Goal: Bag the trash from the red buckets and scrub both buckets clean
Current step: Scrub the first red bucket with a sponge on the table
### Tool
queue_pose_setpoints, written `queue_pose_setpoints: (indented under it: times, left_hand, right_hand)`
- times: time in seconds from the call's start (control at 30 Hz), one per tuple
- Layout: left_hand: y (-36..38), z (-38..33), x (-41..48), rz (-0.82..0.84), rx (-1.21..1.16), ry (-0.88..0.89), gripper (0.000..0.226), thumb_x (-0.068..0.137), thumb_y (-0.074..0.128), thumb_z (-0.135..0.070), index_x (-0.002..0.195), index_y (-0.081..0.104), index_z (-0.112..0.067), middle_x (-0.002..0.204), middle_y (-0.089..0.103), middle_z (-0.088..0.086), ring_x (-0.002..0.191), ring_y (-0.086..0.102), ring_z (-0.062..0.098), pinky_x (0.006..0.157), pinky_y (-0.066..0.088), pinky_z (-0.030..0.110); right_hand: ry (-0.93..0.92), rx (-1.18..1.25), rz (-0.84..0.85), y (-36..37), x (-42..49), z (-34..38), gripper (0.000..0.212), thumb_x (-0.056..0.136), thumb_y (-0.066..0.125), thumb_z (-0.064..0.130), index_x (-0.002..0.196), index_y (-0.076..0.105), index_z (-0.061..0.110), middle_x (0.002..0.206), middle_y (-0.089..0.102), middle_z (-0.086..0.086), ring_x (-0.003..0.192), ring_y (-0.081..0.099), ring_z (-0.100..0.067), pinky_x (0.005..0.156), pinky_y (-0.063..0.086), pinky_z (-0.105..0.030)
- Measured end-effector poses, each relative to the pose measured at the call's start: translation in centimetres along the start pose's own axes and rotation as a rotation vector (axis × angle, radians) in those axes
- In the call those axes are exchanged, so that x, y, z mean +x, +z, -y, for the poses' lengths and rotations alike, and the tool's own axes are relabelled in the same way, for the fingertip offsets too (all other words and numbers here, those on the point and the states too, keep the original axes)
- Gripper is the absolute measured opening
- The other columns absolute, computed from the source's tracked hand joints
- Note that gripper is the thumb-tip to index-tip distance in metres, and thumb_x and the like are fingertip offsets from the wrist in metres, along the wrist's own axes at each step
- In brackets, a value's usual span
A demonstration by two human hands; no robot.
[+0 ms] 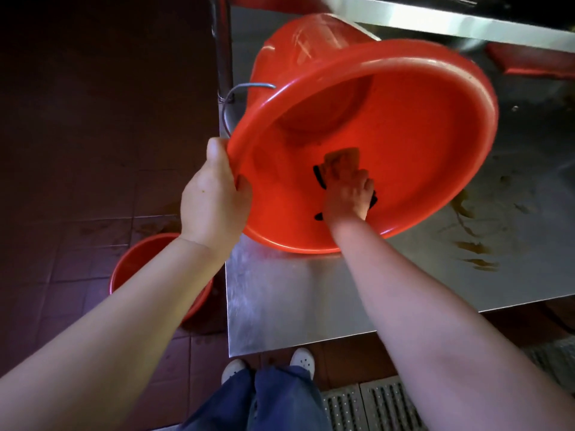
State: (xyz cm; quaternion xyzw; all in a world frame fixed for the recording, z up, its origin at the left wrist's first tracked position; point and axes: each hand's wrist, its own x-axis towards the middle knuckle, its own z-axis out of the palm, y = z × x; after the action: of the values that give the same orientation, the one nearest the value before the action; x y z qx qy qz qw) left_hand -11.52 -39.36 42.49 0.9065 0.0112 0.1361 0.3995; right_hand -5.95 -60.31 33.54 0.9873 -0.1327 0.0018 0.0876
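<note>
A red bucket (404, 126) is lying tipped on its side on a steel table (295, 300), its open mouth facing the person and its base pointing toward twelve o'clock. The left hand (214, 197) is gripping the rim at about nine o'clock of the mouth, thumb hooked over the inside edge and the other fingers curled around the outside. A wire handle (245, 88) is hanging loose just above that hand. The right hand (348, 197) is reaching inside the bucket, fingers pressed together and flat on a sponge (342, 157), which is lying against the lower inner wall. A dark edge of the sponge is showing beside the hand. Brownish smears (473, 247) are streaking the table at four o'clock of the bucket. A second red bucket (140, 262) is standing on the tiled floor (77, 228) at eight o'clock, partly hidden by the left forearm.
</note>
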Motion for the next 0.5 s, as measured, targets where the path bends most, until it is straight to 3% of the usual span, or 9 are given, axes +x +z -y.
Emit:
queue_pose_setpoints:
  times: [0.1,0.17,0.23,0.3,0.4,0.5]
  left_hand:
    - [0.4,-0.1,0.2,-0.016,-0.003,0.035,0.024,0.082,0.05,-0.005,0.102,0.039,-0.014,0.07,0.05,-0.001,0.061,0.047,0.025,0.056,0.037,0.033]
    - [0.6,-0.1,0.3,-0.011,0.006,0.058,0.025,0.081,0.051,-0.004,0.099,0.038,-0.017,0.066,0.047,-0.005,0.056,0.045,0.021,0.054,0.034,0.03]
    - [0.6,-0.1,0.6,-0.011,0.02,0.077,0.031,0.081,0.051,-0.004,0.094,0.031,-0.023,0.063,0.043,-0.011,0.051,0.042,0.01,0.047,0.03,0.028]
    - [0.5,0.1,0.7,-0.005,0.018,0.072,0.031,0.081,0.05,-0.003,0.093,0.029,-0.022,0.063,0.044,-0.011,0.052,0.045,0.007,0.045,0.032,0.023]
    - [0.1,0.1,0.7,-0.021,0.012,0.041,0.03,0.081,0.049,-0.003,0.094,0.03,-0.022,0.063,0.046,-0.006,0.055,0.049,0.025,0.048,0.038,0.034]
    - [0.1,-0.4,0.9,-0.025,0.04,0.07,0.027,0.081,0.047,-0.003,0.095,0.032,-0.02,0.065,0.049,0.0,0.057,0.05,0.027,0.049,0.038,0.036]
  right_hand:
    - [0.103,0.365,0.144,1.1,0.4,4.4,0.056,0.094,0.043,0.015,0.144,0.032,0.036,0.155,0.02,0.004,0.121,0.039,-0.036,0.097,0.031,-0.038]
    - [0.014,0.707,0.222,0.5,0.6,7.6,0.055,0.09,0.054,0.033,0.14,0.034,0.047,0.153,0.022,0.011,0.123,0.044,-0.034,0.099,0.03,-0.039]
    - [-0.1,0.929,0.208,-0.1,1.0,9.1,0.052,0.09,0.053,0.044,0.139,0.036,0.047,0.151,0.028,0.012,0.126,0.044,-0.031,0.102,0.027,-0.038]
    - [-0.23,0.868,0.13,0.5,1.2,8.3,0.05,0.092,0.049,0.044,0.14,0.034,0.048,0.151,0.028,0.014,0.125,0.043,-0.03,0.098,0.027,-0.034]
    - [-0.366,0.511,-0.011,2.3,2.7,4.5,0.053,0.093,0.044,0.033,0.14,0.029,0.053,0.153,0.024,0.017,0.111,0.047,-0.029,0.089,0.036,-0.035]
    - [-0.209,0.085,-0.047,2.7,6.5,0.7,0.057,0.092,0.05,0.018,0.142,0.033,0.04,0.147,0.033,-0.005,0.111,0.043,-0.035,0.091,0.035,-0.042]
